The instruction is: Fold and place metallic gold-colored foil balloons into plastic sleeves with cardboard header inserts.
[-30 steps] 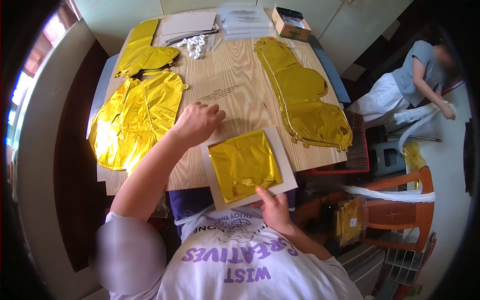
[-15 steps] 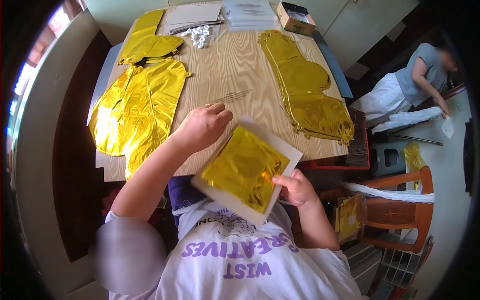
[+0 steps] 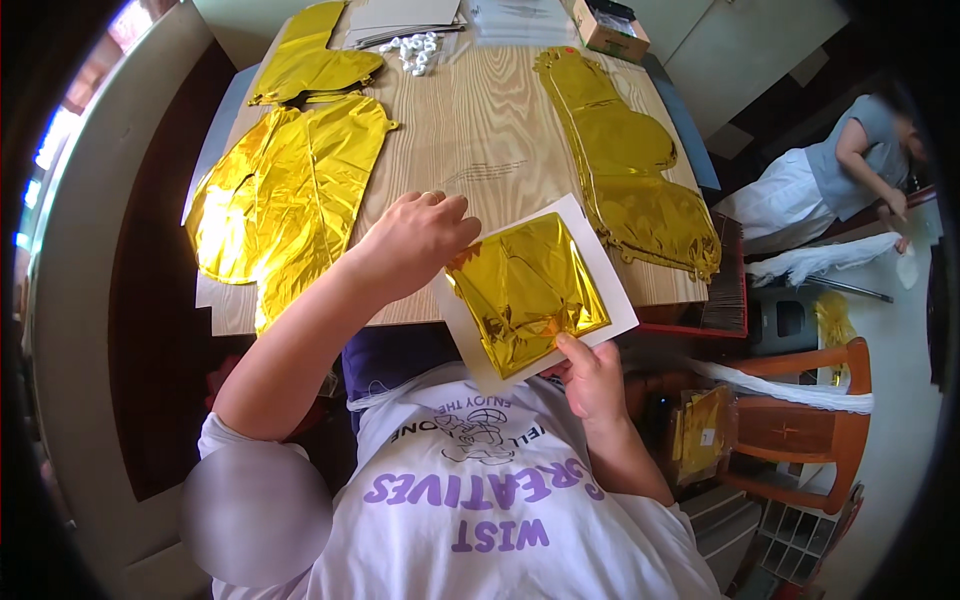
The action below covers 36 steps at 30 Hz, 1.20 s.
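In my right hand (image 3: 592,378) is a white card (image 3: 622,308) with a folded gold foil balloon (image 3: 540,285) lying flat on it. The thumb presses on the foil at the near edge, the fingers underneath. My left hand (image 3: 425,238) is closed above the table's front part, knuckles up, near the card's upper left corner. Whatever its fingertips may pinch is hidden. Just beyond it lies what looks like a clear plastic bag (image 3: 495,168) with small dark print, its outline hard to make out.
Flat gold foil balloons lie on the wooden table (image 3: 455,110), at left (image 3: 290,190) and right (image 3: 630,160). Farther back are white curled pieces (image 3: 412,52), grey-white cards (image 3: 405,12), clear bags (image 3: 520,22) and a cardboard box (image 3: 612,38). A wooden chair (image 3: 790,430) and another person (image 3: 840,170) are at right.
The card with the foil has swung up and right and turned, lying nearer the table. My left hand has shifted slightly right. The view has tilted a little.
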Each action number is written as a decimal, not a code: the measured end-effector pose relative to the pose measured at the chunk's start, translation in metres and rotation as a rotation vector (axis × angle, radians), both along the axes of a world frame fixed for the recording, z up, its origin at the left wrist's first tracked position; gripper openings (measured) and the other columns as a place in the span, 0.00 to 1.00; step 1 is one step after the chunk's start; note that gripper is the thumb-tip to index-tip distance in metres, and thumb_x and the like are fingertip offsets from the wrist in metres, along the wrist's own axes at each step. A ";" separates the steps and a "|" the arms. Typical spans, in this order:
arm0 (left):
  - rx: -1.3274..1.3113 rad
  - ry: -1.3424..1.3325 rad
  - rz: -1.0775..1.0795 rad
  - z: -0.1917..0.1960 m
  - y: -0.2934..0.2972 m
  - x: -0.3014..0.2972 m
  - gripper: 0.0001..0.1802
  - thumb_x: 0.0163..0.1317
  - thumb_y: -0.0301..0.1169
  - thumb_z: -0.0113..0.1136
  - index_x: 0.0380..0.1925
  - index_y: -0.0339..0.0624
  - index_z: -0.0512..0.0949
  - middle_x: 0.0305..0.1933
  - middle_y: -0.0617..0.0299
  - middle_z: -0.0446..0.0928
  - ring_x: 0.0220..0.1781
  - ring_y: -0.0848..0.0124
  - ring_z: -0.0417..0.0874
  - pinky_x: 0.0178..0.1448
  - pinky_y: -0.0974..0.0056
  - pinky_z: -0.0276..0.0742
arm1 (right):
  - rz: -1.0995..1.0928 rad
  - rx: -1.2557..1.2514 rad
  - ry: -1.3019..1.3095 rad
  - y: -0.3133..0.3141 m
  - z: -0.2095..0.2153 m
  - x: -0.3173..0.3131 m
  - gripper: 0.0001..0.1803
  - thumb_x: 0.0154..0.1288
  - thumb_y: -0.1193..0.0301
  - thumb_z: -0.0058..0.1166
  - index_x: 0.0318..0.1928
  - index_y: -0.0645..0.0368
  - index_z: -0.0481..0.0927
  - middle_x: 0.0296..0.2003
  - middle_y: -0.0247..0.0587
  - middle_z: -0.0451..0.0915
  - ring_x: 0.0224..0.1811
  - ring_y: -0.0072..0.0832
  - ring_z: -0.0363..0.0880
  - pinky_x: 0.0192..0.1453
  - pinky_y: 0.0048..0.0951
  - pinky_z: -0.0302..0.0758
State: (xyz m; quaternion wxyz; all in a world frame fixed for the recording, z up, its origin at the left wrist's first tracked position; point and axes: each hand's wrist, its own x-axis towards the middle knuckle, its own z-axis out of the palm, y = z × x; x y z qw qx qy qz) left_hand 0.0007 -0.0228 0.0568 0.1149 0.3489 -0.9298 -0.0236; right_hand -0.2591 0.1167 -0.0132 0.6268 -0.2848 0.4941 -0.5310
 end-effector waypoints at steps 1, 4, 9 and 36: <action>0.009 -0.021 0.019 0.003 0.004 -0.001 0.15 0.58 0.26 0.59 0.47 0.42 0.79 0.39 0.56 0.74 0.46 0.56 0.79 0.51 0.55 0.76 | -0.009 0.012 -0.050 0.001 0.006 0.005 0.14 0.72 0.76 0.52 0.53 0.71 0.79 0.46 0.43 0.84 0.42 0.29 0.86 0.40 0.31 0.87; 0.049 -0.027 0.036 0.002 0.005 0.003 0.16 0.58 0.25 0.59 0.48 0.44 0.79 0.40 0.57 0.74 0.46 0.56 0.79 0.51 0.55 0.76 | -0.044 0.004 -0.094 0.001 0.013 0.016 0.14 0.74 0.75 0.51 0.53 0.72 0.78 0.44 0.44 0.84 0.41 0.30 0.87 0.39 0.31 0.87; 0.071 0.029 0.034 0.004 0.007 -0.003 0.19 0.59 0.25 0.59 0.52 0.45 0.79 0.40 0.57 0.74 0.46 0.57 0.79 0.50 0.55 0.76 | -0.037 0.005 -0.003 0.003 -0.002 0.017 0.14 0.75 0.74 0.50 0.54 0.71 0.78 0.43 0.45 0.85 0.38 0.30 0.87 0.38 0.31 0.87; 1.421 1.737 0.368 -0.009 0.073 0.003 0.27 0.66 0.37 0.65 0.62 0.39 0.73 0.58 0.53 0.80 0.57 0.61 0.84 0.59 0.54 0.83 | 0.081 -0.175 -0.048 0.007 -0.006 0.045 0.19 0.78 0.71 0.51 0.64 0.62 0.70 0.53 0.41 0.80 0.51 0.27 0.82 0.51 0.29 0.80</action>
